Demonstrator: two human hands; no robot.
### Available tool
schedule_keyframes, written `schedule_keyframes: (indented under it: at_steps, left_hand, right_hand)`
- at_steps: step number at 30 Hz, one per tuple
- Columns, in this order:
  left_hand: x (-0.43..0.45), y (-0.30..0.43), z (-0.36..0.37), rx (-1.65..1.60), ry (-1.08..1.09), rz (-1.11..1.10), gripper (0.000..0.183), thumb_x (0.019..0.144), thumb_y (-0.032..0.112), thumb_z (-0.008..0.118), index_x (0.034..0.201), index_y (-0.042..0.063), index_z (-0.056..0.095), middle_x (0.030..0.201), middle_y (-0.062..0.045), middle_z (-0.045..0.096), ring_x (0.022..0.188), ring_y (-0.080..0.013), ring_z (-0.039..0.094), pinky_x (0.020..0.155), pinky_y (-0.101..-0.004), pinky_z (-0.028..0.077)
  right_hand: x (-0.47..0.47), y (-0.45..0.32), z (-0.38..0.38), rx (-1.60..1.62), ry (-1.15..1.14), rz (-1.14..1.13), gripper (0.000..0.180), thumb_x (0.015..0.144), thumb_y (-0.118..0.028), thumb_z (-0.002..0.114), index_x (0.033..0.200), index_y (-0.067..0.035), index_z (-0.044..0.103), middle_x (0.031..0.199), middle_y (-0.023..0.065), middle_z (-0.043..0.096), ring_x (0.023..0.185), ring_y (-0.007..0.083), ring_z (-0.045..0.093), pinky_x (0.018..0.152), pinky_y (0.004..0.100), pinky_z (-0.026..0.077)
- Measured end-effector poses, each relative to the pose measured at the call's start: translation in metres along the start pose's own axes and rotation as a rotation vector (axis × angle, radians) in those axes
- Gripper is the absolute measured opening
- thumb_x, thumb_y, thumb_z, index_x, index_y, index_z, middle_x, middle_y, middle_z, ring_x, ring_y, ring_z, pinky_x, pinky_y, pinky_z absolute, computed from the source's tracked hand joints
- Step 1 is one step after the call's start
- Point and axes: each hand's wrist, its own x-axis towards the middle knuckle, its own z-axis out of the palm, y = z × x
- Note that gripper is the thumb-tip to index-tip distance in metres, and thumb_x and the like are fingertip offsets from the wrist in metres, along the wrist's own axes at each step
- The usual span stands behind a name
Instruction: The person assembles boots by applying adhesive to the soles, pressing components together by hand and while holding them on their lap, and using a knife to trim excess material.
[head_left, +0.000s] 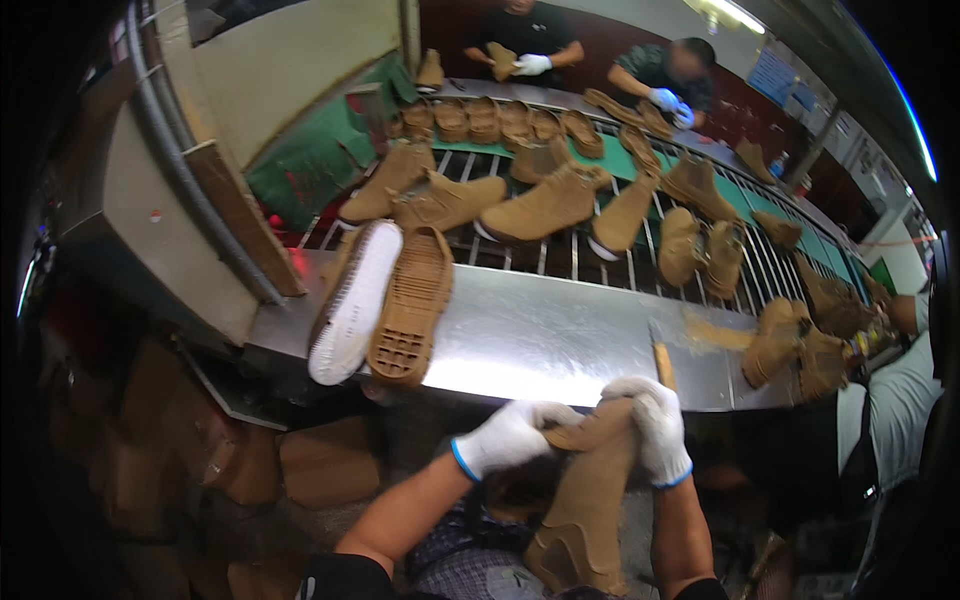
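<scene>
My left hand (514, 437), in a white knit glove with a blue cuff, pinches the edge of a tan sole at the toe of a tan ankle boot (589, 491). My right hand (654, 427), gloved alike, grips the boot's toe end from the other side. The boot's shaft hangs down towards my lap. Ahead, a boot with a white underside (356, 307) lies beside a loose tan outsole (411, 307) on the metal ledge (517, 330). A tool with a wooden handle (663, 366) rests on the ledge just beyond my right hand.
Several tan boots (544, 202) stand on a rack of metal bars (574, 255); loose soles (482, 120) lie on a green belt (484, 148) behind. Cardboard boxes (330, 461) are low at left. Two people work across the line, and another person's sleeve (904, 405) is at right.
</scene>
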Motion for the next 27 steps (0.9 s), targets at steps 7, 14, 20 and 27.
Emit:
schedule_keyframes:
  at_steps: [7,14,20,27]
  left_hand:
    - [0.002,0.000,0.042,0.578,0.162,0.283,0.063,0.078,-0.008,0.074,0.139,-0.001,0.063,0.128,-0.021,0.073,0.120,-0.0275,0.073,0.101,-0.0369,0.058]
    - [0.010,0.037,0.065,0.754,0.161,0.370,0.067,0.074,-0.014,0.069,0.140,-0.004,0.062,0.123,-0.021,0.074,0.114,-0.0296,0.074,0.101,-0.0358,0.059]
    - [0.043,0.026,0.033,0.057,0.087,0.006,0.045,0.072,-0.022,0.068,0.113,-0.005,0.069,0.106,-0.011,0.076,0.096,-0.0191,0.073,0.087,-0.0348,0.062]
    - [0.041,0.014,0.015,-0.074,-0.166,-0.050,0.061,0.077,-0.013,0.072,0.136,-0.004,0.058,0.134,-0.012,0.066,0.124,-0.0204,0.064,0.112,-0.0381,0.051]
  right_hand:
    - [-0.005,-0.007,-0.027,-0.145,0.057,0.051,0.037,0.112,-0.019,0.050,0.123,0.008,0.072,0.120,0.0151,0.075,0.117,0.0224,0.068,0.109,0.0358,0.050]
    - [-0.022,0.002,-0.032,-0.014,0.181,0.010,0.051,0.117,-0.029,0.040,0.124,0.010,0.071,0.122,0.0183,0.075,0.118,0.0245,0.069,0.110,0.0375,0.050]
    - [-0.013,-0.005,-0.013,-0.089,0.132,0.035,0.045,0.116,-0.025,0.041,0.124,0.008,0.071,0.124,0.0163,0.074,0.118,0.0235,0.068,0.110,0.0370,0.050]
    - [-0.015,-0.002,-0.019,-0.184,0.115,0.061,0.038,0.114,-0.021,0.047,0.127,0.004,0.071,0.125,0.0136,0.072,0.121,0.0224,0.065,0.112,0.0365,0.048]
